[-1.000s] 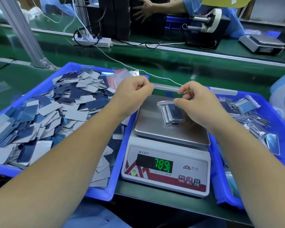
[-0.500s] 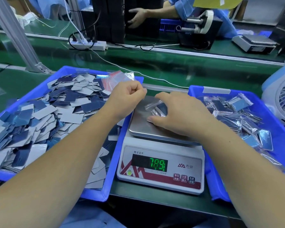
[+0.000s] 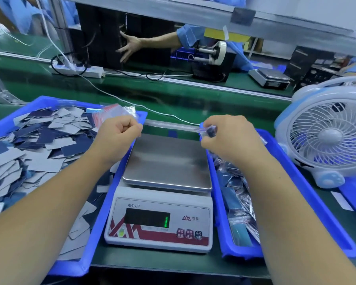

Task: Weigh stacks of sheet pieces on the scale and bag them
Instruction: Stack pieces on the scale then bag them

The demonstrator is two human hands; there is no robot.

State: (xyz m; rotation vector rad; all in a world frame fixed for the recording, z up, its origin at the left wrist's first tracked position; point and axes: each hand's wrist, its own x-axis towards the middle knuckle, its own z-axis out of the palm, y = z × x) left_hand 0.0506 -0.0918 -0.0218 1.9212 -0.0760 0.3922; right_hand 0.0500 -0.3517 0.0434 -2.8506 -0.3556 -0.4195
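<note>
Fingers of the right hand curl round a small clear bag with dark sheet pieces inside, lifted above the back right corner of the scale. Its grip is tight on the bag's top. The left hand is clenched in a fist over the scale's back left corner; whether it pinches anything I cannot tell. The steel pan is bare. On the green bench, a left bin holds loose sheet pieces; a right bin holds filled bags. A fan stands further right.
</note>
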